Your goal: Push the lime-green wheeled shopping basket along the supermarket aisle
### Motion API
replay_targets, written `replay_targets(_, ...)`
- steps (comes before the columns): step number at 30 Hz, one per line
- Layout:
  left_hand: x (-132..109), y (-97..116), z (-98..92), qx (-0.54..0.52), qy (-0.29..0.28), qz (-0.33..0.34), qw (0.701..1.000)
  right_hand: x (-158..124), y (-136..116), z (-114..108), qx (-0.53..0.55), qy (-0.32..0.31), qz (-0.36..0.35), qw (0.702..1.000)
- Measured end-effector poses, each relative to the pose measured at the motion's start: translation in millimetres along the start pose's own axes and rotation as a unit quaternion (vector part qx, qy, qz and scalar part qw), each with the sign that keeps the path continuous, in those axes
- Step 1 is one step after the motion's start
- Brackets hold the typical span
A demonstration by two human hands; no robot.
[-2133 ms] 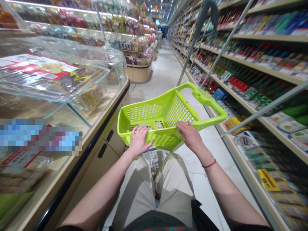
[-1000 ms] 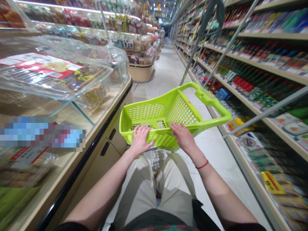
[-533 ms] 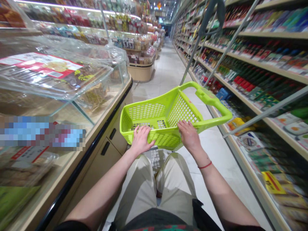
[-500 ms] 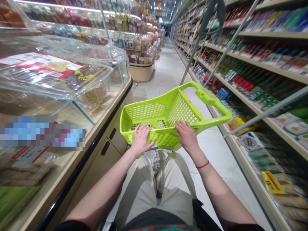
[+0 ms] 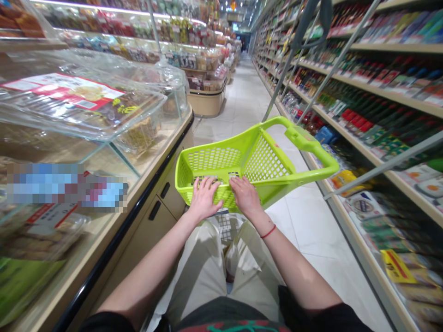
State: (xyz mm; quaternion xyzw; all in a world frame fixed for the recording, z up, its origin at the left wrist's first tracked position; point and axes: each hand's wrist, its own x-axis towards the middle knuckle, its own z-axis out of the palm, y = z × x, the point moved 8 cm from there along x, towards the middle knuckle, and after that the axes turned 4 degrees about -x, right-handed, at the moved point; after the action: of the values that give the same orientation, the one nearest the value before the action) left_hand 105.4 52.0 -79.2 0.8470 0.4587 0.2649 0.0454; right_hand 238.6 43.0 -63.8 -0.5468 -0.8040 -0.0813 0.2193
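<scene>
A lime-green shopping cart basket (image 5: 218, 157) stands crosswise before my knees, its handle (image 5: 311, 150) pointing right. The basket's visible inside holds no goods. My left hand (image 5: 206, 198) grips the near rim toward its left end, fingers hooked over the edge and thumb on the outer side. Close beside it, my right hand (image 5: 246, 196) also has its fingers over that rim, near the middle; its thumb is hard to make out. A red string (image 5: 268, 231) circles my right wrist. Below the basket, a grey lower rack (image 5: 228, 226) shows between my legs.
To the left runs a display counter with a black edge rail (image 5: 138, 203), carrying plastic-packed food trays (image 5: 83, 101). Tall shelves of packaged goods (image 5: 391, 115) line the right, with slanting metal bars (image 5: 341, 55) in front. A tiled aisle (image 5: 238, 92) stretches ahead between them.
My right hand has slid left along the near rim, closer to my left hand. The left hand keeps its place on the rim. The whole view has shifted slightly.
</scene>
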Motion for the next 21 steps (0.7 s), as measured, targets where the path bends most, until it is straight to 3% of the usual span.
replay_targets(7,-9.1,-16.2,-5.1,0.024,-0.002,-0.029,0.999,-7.8,8.8,-7.3,-0.016,0.002,-0.009,1.000)
replay_targets(16,-8.4,-16.6,-4.7,0.032,-0.008,-0.066,0.997,-38.0,87.1,-59.6,-0.121,0.019,0.013,0.992)
replay_targets(21,-7.9,-11.0,-3.7,0.022,-0.017,-0.057,0.998,-33.2,75.7,-43.7,-0.110,0.034,0.024,0.993)
